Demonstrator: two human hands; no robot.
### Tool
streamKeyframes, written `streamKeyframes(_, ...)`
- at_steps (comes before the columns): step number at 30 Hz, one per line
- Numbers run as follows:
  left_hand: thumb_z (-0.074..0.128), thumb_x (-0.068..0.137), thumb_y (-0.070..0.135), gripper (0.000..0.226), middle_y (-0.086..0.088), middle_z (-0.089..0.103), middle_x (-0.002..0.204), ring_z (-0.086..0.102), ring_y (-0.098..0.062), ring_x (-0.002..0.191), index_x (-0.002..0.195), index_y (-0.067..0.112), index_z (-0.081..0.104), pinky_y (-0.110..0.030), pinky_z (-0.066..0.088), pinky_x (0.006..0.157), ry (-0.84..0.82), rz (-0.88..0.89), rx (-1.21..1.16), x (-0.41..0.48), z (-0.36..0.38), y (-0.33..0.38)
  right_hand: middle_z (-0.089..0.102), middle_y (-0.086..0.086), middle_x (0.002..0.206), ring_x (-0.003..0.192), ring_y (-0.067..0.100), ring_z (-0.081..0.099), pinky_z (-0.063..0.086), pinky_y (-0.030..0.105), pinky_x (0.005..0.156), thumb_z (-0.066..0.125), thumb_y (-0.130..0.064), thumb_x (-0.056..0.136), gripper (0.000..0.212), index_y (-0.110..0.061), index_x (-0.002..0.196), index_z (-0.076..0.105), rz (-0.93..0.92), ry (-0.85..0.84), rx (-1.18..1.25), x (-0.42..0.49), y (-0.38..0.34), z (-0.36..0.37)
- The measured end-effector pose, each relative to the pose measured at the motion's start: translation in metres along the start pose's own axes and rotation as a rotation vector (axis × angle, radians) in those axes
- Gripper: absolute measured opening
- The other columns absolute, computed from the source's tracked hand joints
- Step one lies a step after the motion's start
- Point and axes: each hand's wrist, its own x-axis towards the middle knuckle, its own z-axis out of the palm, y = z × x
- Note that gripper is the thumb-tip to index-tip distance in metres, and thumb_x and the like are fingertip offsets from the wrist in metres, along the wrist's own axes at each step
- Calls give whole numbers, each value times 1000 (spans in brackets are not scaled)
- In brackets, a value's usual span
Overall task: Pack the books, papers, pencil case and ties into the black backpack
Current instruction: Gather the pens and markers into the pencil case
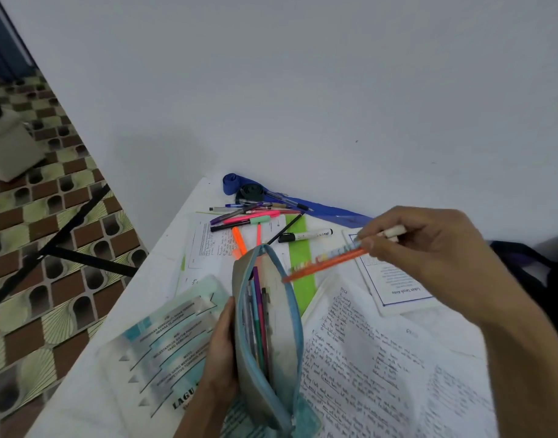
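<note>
My left hand [219, 352] grips an open grey pencil case [265, 336] with a blue zip, several pens standing inside it. My right hand [429, 248] pinches two pens [328, 260], an orange one and a white patterned one, their tips just above the case's mouth. Loose pens and highlighters [246, 218] lie on the table beyond. A blue tie [322, 207] and a rolled dark tie [249, 192] lie by the wall. Handwritten papers [366, 358], a printed booklet [164, 336] and a white book [394, 279] cover the table. The black backpack [537, 279] shows at the right edge.
A white wall [303, 90] stands right behind the white table [164, 260]. A white board marker [306, 236] and a green sheet [300, 257] lie mid-table. To the left, patterned floor [50, 216] and black table legs [81, 254].
</note>
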Motion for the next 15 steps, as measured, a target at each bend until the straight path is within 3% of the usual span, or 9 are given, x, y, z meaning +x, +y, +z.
streamKeyframes(5,41,97,41,49,-14,70,74,66,-27,63,87,13,80,-38,58,61,-34,5,69,0,4,-4,66,-9,71,57,4,51,41,18,55,71,-19,90,8,-24,84,76,60,-500,-237,9,-1,19)
streamKeyframes(8,42,94,39,48,-15,70,74,68,-27,60,94,8,78,-33,58,54,-84,-11,101,-7,12,-4,67,-11,83,70,6,59,49,28,64,68,-21,92,6,-21,94,74,65,-677,-353,20,12,51)
streamKeyframes(11,42,95,35,45,-14,72,74,69,-24,61,98,4,74,-35,54,59,-79,10,78,-11,19,-5,62,-9,103,82,2,56,44,17,73,64,-13,94,16,-19,107,71,9,-571,-464,21,23,88)
streamKeyframes(13,43,95,34,46,-13,69,70,67,-21,58,81,7,78,-34,55,57,-39,13,33,-11,21,-6,61,2,110,88,13,58,48,23,80,58,-7,94,21,-13,110,70,-42,-463,-501,15,27,108)
streamKeyframes(15,39,99,32,54,-13,68,68,67,-20,57,71,9,79,-29,56,53,-39,11,-14,-11,20,-7,61,7,104,90,19,59,49,32,83,55,-7,95,19,-7,107,70,-68,-438,-525,8,31,117)
